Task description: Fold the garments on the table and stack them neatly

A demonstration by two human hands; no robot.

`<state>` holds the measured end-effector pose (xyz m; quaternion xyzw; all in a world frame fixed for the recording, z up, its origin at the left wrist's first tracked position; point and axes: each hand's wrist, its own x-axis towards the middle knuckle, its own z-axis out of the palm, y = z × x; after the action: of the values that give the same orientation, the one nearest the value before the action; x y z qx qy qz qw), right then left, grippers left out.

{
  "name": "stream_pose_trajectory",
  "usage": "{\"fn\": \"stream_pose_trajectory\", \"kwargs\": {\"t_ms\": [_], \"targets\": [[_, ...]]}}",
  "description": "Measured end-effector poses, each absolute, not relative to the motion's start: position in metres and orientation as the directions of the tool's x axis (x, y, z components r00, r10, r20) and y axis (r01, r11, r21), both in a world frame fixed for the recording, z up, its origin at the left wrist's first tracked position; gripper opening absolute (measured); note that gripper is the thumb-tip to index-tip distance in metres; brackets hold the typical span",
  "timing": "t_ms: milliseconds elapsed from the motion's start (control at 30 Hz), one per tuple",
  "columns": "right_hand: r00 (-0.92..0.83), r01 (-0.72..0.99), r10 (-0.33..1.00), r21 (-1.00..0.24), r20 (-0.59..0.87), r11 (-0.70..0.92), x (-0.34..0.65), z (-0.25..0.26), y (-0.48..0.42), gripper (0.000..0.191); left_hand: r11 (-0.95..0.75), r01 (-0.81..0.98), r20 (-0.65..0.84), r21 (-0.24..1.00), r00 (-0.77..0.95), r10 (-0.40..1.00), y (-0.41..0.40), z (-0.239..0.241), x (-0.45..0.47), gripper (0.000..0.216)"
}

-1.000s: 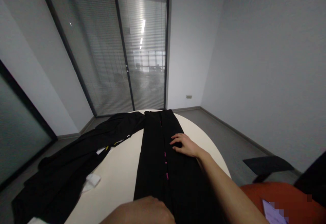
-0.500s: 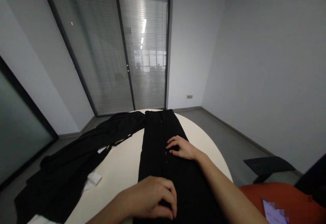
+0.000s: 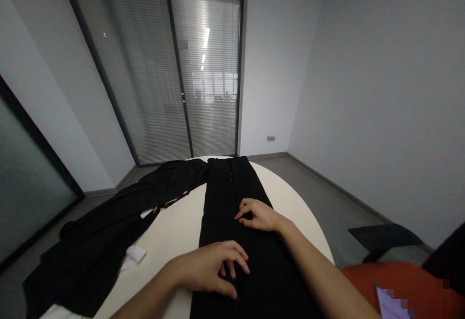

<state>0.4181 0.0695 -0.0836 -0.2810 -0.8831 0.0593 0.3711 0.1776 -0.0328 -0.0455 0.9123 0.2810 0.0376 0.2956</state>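
A long black garment (image 3: 232, 198) lies flat down the middle of a white round table (image 3: 174, 234). My left hand (image 3: 209, 270) rests on its near part, fingers spread and pressing on the cloth. Farther along, my right hand (image 3: 256, 214) lies on the garment with its fingers bent and apart, touching the middle seam. Neither hand holds anything.
A second heap of black clothing (image 3: 105, 227) with white bits and a yellow tag drapes over the table's left side. An orange seat (image 3: 395, 285) and a dark chair part (image 3: 381, 235) stand at the right. Glass doors with blinds (image 3: 163, 77) are ahead.
My left hand has come up onto the garment and spread its fingers. My right hand slid slightly nearer and left along the seam, covering the pink marks.
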Motion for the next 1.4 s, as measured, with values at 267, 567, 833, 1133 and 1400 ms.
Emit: {"fn": "stream_pose_trajectory", "kwargs": {"t_ms": [267, 567, 833, 1133, 1400], "targets": [[-0.556, 0.480, 0.582, -0.342, 0.594, 0.808, 0.419, -0.083, 0.070, 0.021, -0.682, 0.704, 0.179, 0.199, 0.658, 0.731, -0.005, -0.016, 0.134, 0.031], [-0.555, 0.465, 0.602, -0.386, 0.575, 0.797, 0.420, -0.082, 0.070, 0.022, -0.553, 0.760, -0.167, 0.341, 0.628, 0.760, -0.004, -0.006, 0.111, 0.041], [-0.572, 0.366, 0.578, -0.450, 0.582, 0.814, 0.419, -0.081, 0.068, 0.025, -0.581, 0.654, -0.083, 0.484, 0.695, 0.714, -0.001, -0.008, 0.124, 0.013], [-0.669, 0.293, 0.543, -0.491, 0.508, 0.820, 0.410, -0.084, 0.066, 0.034, -0.491, 0.644, 0.111, 0.587, 0.537, 0.837, 0.008, -0.031, 0.140, 0.024], [-0.785, 0.194, 0.533, -0.692, 0.315, 0.695, 0.407, -0.078, 0.052, 0.036, -0.455, 0.540, 0.259, 0.709, 0.400, 0.879, 0.026, -0.053, 0.149, 0.026]]}}
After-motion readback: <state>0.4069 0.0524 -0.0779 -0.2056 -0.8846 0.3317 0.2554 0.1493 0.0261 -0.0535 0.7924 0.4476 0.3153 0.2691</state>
